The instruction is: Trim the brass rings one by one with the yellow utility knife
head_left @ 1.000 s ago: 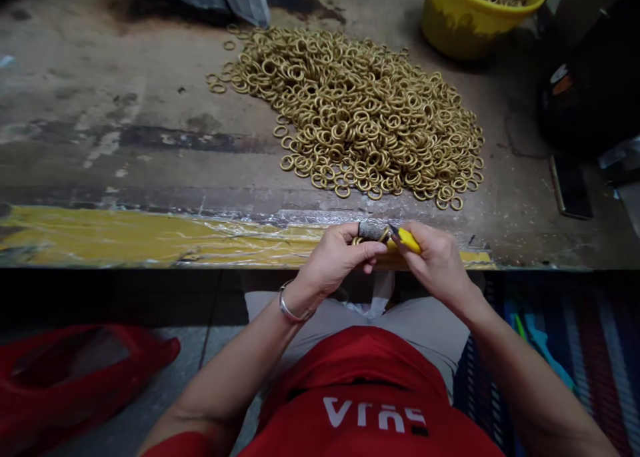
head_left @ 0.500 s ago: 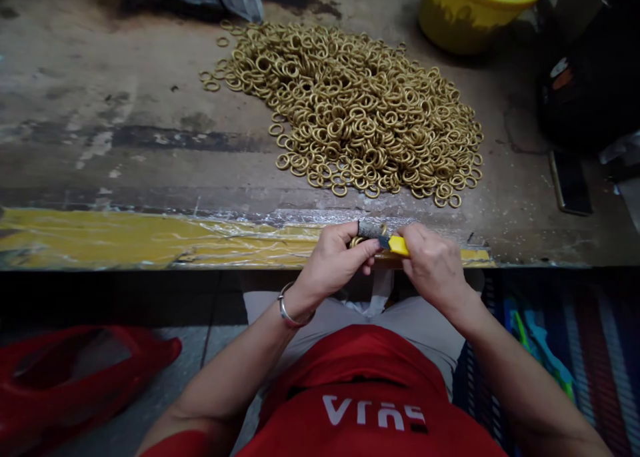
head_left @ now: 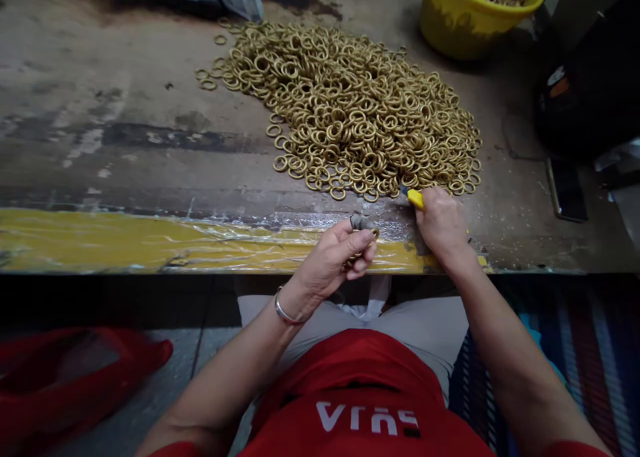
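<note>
My left hand (head_left: 336, 257) is closed at the table's front edge, pinching a gold ring (head_left: 371, 233) between thumb and a grey-wrapped fingertip, with more rings tucked under the fingers. My right hand (head_left: 441, 222) is closed on a yellow-handled tool (head_left: 415, 198), whose tip reaches the near edge of the big pile of gold rings (head_left: 350, 110) on the worn table (head_left: 125, 143). The two hands are apart, the right one further forward.
A yellow bucket (head_left: 475, 17) with more rings stands at the back right. A dark phone (head_left: 566, 190) lies at the right beside a black object (head_left: 590, 90). Yellow tape (head_left: 125, 240) covers the table's front edge. A red bag (head_left: 60, 377) lies on the floor at left.
My right hand has left the left hand and moved forward with the yellow tool to the edge of the ring pile. The left hand stayed near the table edge, still pinching a ring.
</note>
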`<action>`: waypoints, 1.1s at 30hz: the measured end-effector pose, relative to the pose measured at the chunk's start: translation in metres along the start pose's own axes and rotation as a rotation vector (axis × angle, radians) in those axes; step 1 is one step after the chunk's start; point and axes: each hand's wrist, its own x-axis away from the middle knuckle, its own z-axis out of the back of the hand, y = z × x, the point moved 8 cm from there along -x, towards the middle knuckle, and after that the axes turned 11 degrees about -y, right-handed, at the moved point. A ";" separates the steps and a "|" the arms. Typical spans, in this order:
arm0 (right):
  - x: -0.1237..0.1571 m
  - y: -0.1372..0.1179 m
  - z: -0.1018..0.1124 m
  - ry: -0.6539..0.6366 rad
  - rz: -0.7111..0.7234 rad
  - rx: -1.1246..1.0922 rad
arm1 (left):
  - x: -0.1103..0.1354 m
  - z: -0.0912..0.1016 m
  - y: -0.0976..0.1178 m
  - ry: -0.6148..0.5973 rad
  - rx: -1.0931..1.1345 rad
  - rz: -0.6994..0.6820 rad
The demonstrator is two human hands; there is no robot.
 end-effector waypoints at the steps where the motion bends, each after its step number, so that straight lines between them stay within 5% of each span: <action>1: -0.002 0.000 0.000 -0.005 0.014 -0.032 | 0.000 0.001 0.000 -0.012 0.037 -0.001; 5: 0.005 -0.007 0.007 -0.073 0.231 -0.457 | -0.001 0.002 -0.001 -0.054 0.061 0.036; 8: 0.018 -0.022 0.010 -0.271 0.425 -0.841 | -0.004 0.005 0.001 0.015 -0.017 0.019; 11: 0.028 -0.035 0.017 -0.392 0.547 -0.983 | -0.006 0.002 0.000 0.049 -0.053 0.012; 18: 0.040 -0.042 0.030 -0.291 0.610 -0.950 | -0.004 -0.011 -0.005 -0.054 0.016 0.089; 24: 0.068 -0.036 0.036 0.068 0.469 -0.568 | 0.002 -0.009 0.001 0.054 -0.059 -0.003; 33: 0.086 -0.054 0.021 0.027 0.364 -0.165 | 0.006 -0.005 0.002 0.120 -0.250 -0.133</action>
